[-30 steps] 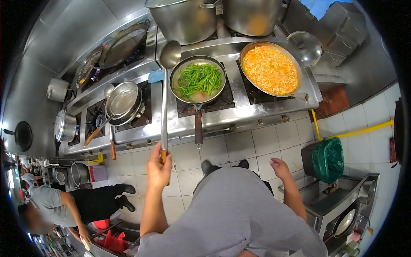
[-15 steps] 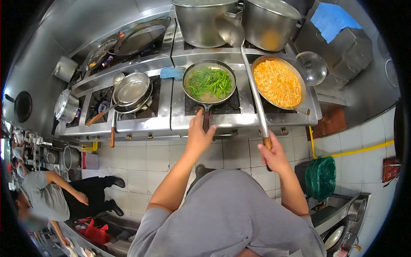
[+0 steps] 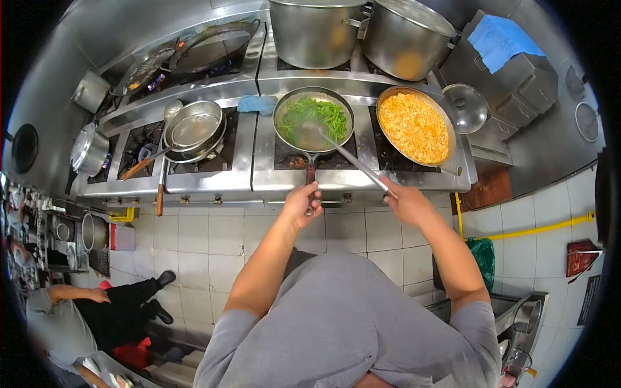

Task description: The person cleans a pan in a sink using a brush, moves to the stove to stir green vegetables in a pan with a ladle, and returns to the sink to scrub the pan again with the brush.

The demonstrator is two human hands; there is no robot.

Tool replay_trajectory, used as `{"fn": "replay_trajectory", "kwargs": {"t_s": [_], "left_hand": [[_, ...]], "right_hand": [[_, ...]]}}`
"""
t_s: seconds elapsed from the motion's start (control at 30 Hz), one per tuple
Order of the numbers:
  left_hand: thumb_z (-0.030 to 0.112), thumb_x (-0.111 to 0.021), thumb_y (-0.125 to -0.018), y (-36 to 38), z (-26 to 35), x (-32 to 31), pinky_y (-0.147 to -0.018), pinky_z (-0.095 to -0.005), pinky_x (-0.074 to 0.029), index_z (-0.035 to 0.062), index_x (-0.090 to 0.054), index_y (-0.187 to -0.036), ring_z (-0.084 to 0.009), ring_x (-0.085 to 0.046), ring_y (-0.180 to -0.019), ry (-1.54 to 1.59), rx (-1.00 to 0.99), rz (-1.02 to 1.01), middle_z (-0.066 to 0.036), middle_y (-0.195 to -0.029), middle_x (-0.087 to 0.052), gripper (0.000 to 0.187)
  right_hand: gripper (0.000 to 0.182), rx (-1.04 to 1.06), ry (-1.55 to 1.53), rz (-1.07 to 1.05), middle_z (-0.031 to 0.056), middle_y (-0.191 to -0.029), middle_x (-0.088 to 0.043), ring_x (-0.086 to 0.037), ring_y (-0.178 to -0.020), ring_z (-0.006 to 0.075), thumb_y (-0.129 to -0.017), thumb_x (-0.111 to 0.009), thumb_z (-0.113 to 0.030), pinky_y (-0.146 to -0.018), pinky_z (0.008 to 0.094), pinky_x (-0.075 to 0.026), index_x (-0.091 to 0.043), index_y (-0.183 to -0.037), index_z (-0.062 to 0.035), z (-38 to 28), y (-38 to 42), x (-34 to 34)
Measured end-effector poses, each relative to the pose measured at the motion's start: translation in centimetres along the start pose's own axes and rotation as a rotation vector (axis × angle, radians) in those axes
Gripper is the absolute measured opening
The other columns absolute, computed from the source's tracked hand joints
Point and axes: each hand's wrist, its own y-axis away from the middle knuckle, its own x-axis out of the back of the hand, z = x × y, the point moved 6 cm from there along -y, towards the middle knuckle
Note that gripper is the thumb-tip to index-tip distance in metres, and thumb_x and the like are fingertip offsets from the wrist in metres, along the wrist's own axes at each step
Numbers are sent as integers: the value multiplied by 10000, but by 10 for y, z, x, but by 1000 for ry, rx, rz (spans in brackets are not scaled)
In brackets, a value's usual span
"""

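My left hand [image 3: 301,205] is wrapped round the brown handle of a frying pan [image 3: 313,151] on the front burner. Long green vegetables [image 3: 328,120] lie in this pan, with some steam over them. In my right hand [image 3: 406,200] is a long metal ladle [image 3: 359,165], gripped near the end of its handle. The ladle slants down to the left into the pan, its bowl among the greens and partly blurred. To the right of the frying pan stands a wide pan [image 3: 446,150] filled with orange, chopped-looking food [image 3: 413,126].
Two large stockpots [image 3: 317,35] stand behind the pans. A strainer [image 3: 196,131] rests over a pan on the left burner. A blue cloth [image 3: 257,104] lies on the stove, and a glass lid [image 3: 467,107] is at right. Another person [image 3: 71,323] is at lower left.
My left hand has closed round the frying pan's handle. The ladle has come down from in front of the stockpots into the greens, and my right hand has risen towards the stove.
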Motion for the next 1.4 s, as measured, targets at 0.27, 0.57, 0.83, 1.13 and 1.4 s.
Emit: {"fn": "replay_trajectory", "kwargs": {"t_s": [0.27,0.57,0.83,1.13,1.4], "left_hand": [[223,-642,-980,2,2,3,-508,-287,-466,137,-526,-994,-86,-465,-551,-28,-17,49,19,-790,-554,145],[247,-651,-979,2,2,0,-515,-306,-483,140,-510,-1006,-96,-481,-552,-54,-14,77,8,-818,-573,179],[236,-633,-986,-4,0,-1,-491,-274,-481,128,-541,-1086,-108,-514,-562,-155,-35,130,-3,-829,-596,174],[220,-608,-978,-33,17,0,-431,-328,-418,105,-528,-1035,-138,-480,-503,-375,-29,48,-8,-708,-513,151],[166,-598,-941,11,-7,-21,-428,-370,-438,68,-521,-810,-195,-493,-450,-478,-72,35,-40,-594,-490,180]], "right_hand": [[626,-17,72,-94,254,-972,-702,-671,-897,447,-975,-571,-230,-845,533,-525,-344,-1558,-215,-21,13,-1],[601,22,95,-61,221,-973,-711,-666,-884,435,-973,-582,-239,-811,521,-532,-384,-1540,-215,-17,26,14],[624,-124,91,157,227,-968,-712,-676,-893,425,-953,-579,-197,-800,528,-532,-385,-1544,-242,-4,-30,4],[623,-84,122,-97,263,-976,-691,-658,-880,450,-927,-545,-156,-792,525,-533,-392,-1531,-161,-48,1,30],[621,25,24,-110,254,-997,-700,-660,-942,452,-944,-579,-244,-821,524,-535,-381,-1524,-143,-18,50,18]]}}
